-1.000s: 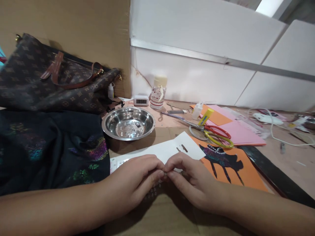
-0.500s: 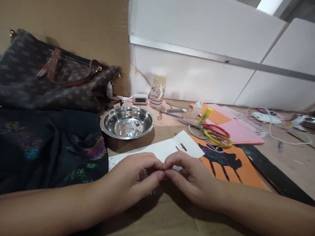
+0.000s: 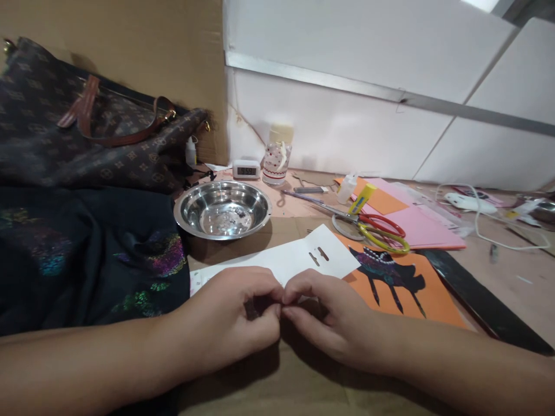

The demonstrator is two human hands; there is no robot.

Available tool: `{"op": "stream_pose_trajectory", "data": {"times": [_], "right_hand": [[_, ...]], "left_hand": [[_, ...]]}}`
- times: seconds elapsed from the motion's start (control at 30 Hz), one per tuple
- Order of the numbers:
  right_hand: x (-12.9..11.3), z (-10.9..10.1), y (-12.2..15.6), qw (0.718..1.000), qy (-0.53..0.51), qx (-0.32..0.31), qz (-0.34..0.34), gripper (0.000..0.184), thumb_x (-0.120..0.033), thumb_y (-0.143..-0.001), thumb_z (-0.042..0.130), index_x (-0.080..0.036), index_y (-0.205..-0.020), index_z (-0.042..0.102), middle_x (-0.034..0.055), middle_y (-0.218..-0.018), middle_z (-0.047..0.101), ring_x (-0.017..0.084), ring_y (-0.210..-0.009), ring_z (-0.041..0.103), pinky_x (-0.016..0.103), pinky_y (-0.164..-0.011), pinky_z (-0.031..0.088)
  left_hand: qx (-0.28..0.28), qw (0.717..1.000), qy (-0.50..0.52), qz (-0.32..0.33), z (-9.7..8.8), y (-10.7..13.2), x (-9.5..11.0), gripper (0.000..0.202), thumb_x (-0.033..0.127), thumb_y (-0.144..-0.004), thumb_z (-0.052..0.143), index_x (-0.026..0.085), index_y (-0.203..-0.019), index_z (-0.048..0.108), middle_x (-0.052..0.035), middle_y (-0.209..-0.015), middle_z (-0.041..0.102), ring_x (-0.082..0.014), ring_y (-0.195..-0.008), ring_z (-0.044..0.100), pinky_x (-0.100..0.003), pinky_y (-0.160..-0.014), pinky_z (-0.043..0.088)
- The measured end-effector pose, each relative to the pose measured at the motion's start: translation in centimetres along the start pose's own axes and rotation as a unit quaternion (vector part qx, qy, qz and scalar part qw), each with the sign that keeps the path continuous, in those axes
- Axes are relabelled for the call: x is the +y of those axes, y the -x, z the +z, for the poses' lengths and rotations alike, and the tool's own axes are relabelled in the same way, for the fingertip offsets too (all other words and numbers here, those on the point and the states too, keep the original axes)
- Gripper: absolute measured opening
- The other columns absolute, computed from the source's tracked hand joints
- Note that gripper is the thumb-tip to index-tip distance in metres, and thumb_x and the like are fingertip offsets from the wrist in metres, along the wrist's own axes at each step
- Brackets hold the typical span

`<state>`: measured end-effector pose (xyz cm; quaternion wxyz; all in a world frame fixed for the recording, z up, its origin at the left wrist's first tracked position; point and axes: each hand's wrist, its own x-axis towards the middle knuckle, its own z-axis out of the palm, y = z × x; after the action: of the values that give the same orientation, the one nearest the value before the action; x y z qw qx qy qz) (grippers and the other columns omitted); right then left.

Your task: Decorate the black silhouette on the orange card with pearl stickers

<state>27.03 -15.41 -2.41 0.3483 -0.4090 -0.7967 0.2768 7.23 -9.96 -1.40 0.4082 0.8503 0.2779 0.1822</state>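
Note:
My left hand (image 3: pixel 243 312) and my right hand (image 3: pixel 332 318) meet low in the middle of the view, thumbs and forefingers pinched together tip to tip. Whatever lies between the fingertips is too small or too hidden to name. Just beyond them lies a white card (image 3: pixel 299 254) with two cut slots, partly covered by my hands. To the right, an orange sheet (image 3: pixel 437 297) carries a black cut-out shape (image 3: pixel 385 274) trimmed with white beads. Behind the card stands a shiny metal bowl (image 3: pixel 223 211) with small dark bits in it.
Red-and-yellow-handled scissors (image 3: pixel 381 228) lie near a yellow glue stick (image 3: pixel 362 199) and a small white bottle (image 3: pixel 347 188). A clock (image 3: pixel 246 169) and a jar (image 3: pixel 277 156) stand by the wall. Dark cloth (image 3: pixel 91 260) and a brown handbag (image 3: pixel 104 127) fill the left; pink paper (image 3: pixel 433 225) lies right.
My hands stay pinched together and have shifted slightly left. The clear beaded-looking bit seen under my left hand no longer shows. The whole view has tilted a little.

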Motion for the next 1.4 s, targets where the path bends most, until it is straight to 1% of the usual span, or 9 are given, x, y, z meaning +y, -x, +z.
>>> {"op": "stream_pose_trajectory", "data": {"times": [0.2,0.37,0.6,0.73,0.9,1.07,1.2,1.4], "right_hand": [[0.03,0.11,-0.09,1.0,0.027,0.0,-0.001,0.009,-0.014,-0.089,0.057,-0.023,-0.09,0.059,-0.0007,-0.081,0.067,0.013,-0.071,0.061,0.021,-0.067,0.05],[0.05,0.1,-0.18,1.0,0.025,-0.005,-0.003,0.008,-0.015,-0.089,0.056,-0.023,-0.09,0.057,-0.001,-0.08,0.065,0.012,-0.069,0.059,0.021,-0.065,0.049],[0.03,0.13,-0.04,0.999,0.035,0.0,0.008,0.007,-0.016,-0.089,0.056,-0.022,-0.09,0.058,-0.0001,-0.081,0.067,0.013,-0.071,0.061,0.022,-0.067,0.05],[-0.02,0.0,-0.03,0.999,0.043,0.012,0.003,0.009,-0.015,-0.089,0.057,-0.023,-0.092,0.059,-0.0011,-0.081,0.067,0.012,-0.07,0.061,0.02,-0.066,0.05],[-0.03,-0.13,-0.08,0.999,0.026,0.041,-0.012,0.014,-0.012,-0.088,0.056,-0.024,-0.096,0.059,-0.0011,-0.084,0.068,0.01,-0.07,0.064,0.017,-0.064,0.051],[-0.16,-0.21,-0.21,0.999,-0.004,0.044,-0.013,0.016,-0.01,-0.088,0.054,-0.024,-0.095,0.057,-0.0029,-0.081,0.068,0.009,-0.065,0.063,0.015,-0.058,0.05],[-0.1,-0.31,-0.23,0.999,-0.014,0.043,-0.006,0.017,-0.009,-0.089,0.054,-0.024,-0.096,0.057,-0.0032,-0.082,0.068,0.009,-0.068,0.065,0.016,-0.062,0.052],[0.04,-0.32,-0.22,0.999,-0.034,0.035,0.016,0.014,-0.011,-0.09,0.053,-0.023,-0.096,0.057,-0.0032,-0.079,0.066,0.009,-0.063,0.063,0.016,-0.057,0.052]], "left_hand": [[-0.002,1.0,-0.008,-0.006,-0.01,-0.02,0.03,0.016,0.018,-0.075,0.047,0.017,-0.071,0.063,0.0005,-0.068,0.061,-0.0149,-0.065,0.054,-0.024,-0.06,0.039],[-0.015,1.0,-0.012,-0.005,-0.06,0.01,-0.11,0.015,0.018,-0.075,0.046,0.018,-0.074,0.061,-0.0001,-0.071,0.061,-0.0161,-0.068,0.055,-0.026,-0.061,0.039],[-0.028,1.0,0.0,-0.005,-0.01,-0.04,-0.31,0.018,0.022,-0.081,0.046,0.017,-0.078,0.063,-0.0015,-0.076,0.063,-0.0175,-0.072,0.057,-0.027,-0.064,0.041],[-0.023,1.0,0.001,-0.02,-0.07,0.02,-0.37,0.018,0.024,-0.083,0.049,0.017,-0.077,0.064,-0.0001,-0.073,0.062,-0.0158,-0.068,0.055,-0.025,-0.06,0.039],[-0.02,0.999,0.019,-0.022,-0.24,0.05,-0.45,0.018,0.025,-0.086,0.05,0.018,-0.08,0.065,0.0009,-0.076,0.065,-0.0148,-0.07,0.057,-0.024,-0.062,0.041],[-0.018,0.999,0.033,-0.021,-0.37,0.14,-0.52,0.019,0.026,-0.09,0.051,0.02,-0.083,0.068,0.0008,-0.078,0.068,-0.0162,-0.073,0.06,-0.025,-0.064,0.043],[-0.017,0.999,0.038,-0.027,-0.38,0.21,-0.48,0.021,0.027,-0.091,0.05,0.019,-0.083,0.068,-0.0002,-0.08,0.068,-0.0172,-0.076,0.061,-0.025,-0.064,0.043],[-0.006,0.999,0.036,-0.016,-0.29,0.13,-0.47,0.021,0.026,-0.092,0.05,0.018,-0.082,0.067,0.0017,-0.074,0.064,-0.0141,-0.068,0.056,-0.023,-0.059,0.04]]}}
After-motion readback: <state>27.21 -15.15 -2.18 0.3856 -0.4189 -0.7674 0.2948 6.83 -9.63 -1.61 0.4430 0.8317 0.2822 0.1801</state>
